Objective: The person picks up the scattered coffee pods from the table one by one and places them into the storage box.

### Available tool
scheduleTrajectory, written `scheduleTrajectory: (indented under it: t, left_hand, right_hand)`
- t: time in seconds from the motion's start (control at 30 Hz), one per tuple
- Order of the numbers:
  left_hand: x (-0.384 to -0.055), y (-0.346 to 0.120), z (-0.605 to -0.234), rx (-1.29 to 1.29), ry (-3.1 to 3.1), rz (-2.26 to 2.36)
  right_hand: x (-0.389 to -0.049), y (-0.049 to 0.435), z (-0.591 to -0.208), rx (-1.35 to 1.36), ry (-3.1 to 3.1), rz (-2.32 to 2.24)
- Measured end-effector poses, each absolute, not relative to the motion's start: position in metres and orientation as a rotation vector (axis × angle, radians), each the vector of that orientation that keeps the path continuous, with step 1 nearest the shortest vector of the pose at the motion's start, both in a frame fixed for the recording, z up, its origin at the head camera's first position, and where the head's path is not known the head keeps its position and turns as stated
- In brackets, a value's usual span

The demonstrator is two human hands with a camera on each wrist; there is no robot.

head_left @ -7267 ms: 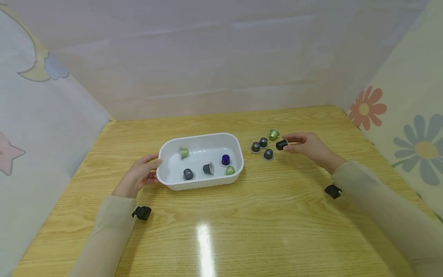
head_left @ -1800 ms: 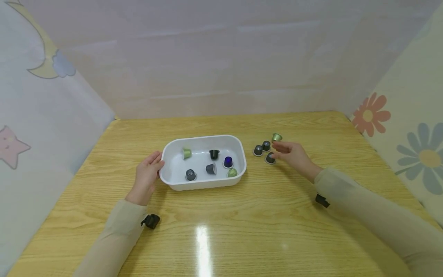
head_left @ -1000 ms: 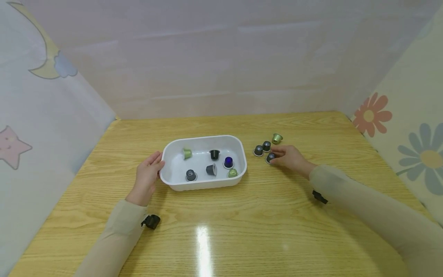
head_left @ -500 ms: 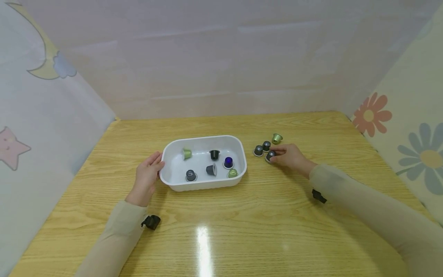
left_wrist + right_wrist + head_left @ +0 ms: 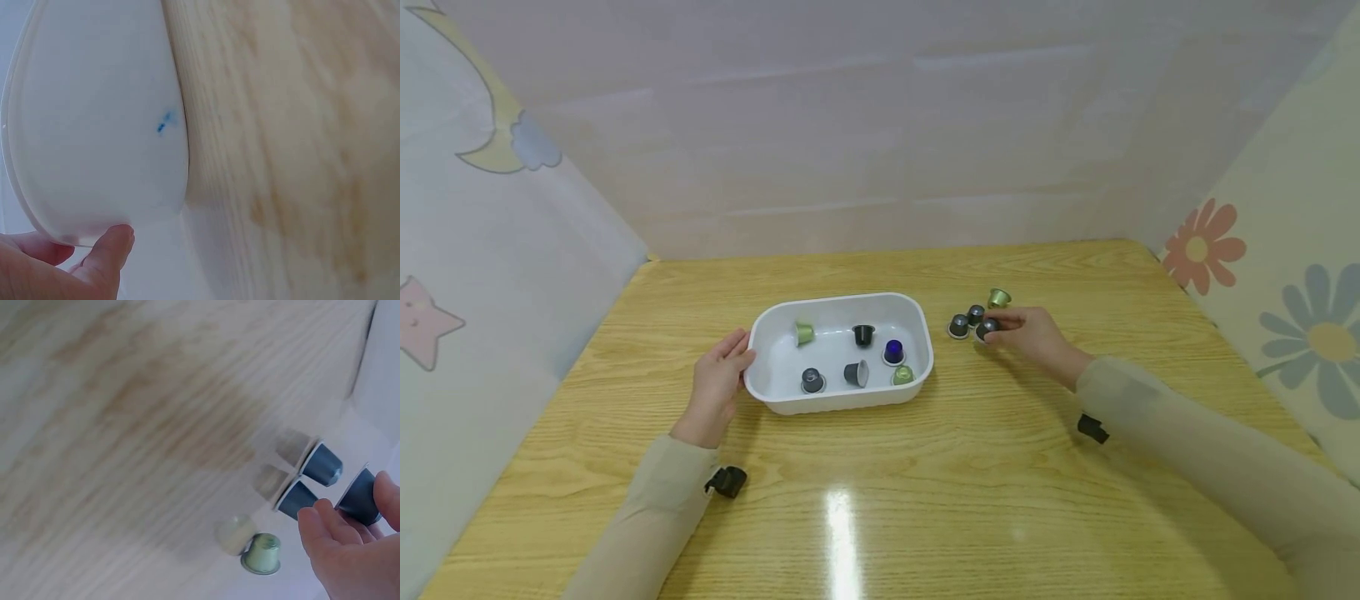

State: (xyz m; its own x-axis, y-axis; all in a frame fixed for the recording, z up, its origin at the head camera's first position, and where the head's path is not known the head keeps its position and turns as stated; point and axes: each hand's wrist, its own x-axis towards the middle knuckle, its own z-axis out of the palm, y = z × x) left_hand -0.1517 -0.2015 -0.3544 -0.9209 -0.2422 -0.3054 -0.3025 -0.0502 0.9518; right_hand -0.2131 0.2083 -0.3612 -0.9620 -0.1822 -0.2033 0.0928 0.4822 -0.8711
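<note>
My left hand [image 5: 718, 379] holds the left end of a white plastic tray [image 5: 842, 403], thumb and fingers at its rim in the left wrist view. Between the thumb and fingers of my right hand [image 5: 1033, 342] is a dark grey coffee capsule [image 5: 359, 497], tilted and close over the table. Just left of it stand two more grey capsules [image 5: 958, 326], rims down. A green capsule [image 5: 262, 553] sits behind them. Inside the tray are a black capsule [image 5: 863, 335], a blue one [image 5: 893, 352], two green ones [image 5: 805, 333] and two grey ones [image 5: 812, 381].
The tray stands on a wooden table [image 5: 925, 500], left of the loose capsules. A pale cloth wall [image 5: 880, 167] rises behind the table's back edge, with patterned cloth panels on both sides. Black wrist cameras [image 5: 727, 482] hang under both sleeves.
The black capsule, earlier in my right hand, now lies in the tray. My right hand has taken hold of a grey capsule and raised it slightly. A grey capsule in the tray has rolled a little.
</note>
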Motion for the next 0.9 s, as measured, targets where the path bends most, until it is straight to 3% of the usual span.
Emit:
scheduleTrajectory:
  t: [0.9]
  left_hand:
    - [-0.153,-0.202,-0.355,-0.606,2.118,2.186]
  right_hand:
    - [-0.198,0.189,-0.324,-0.177,2.427,-1.501]
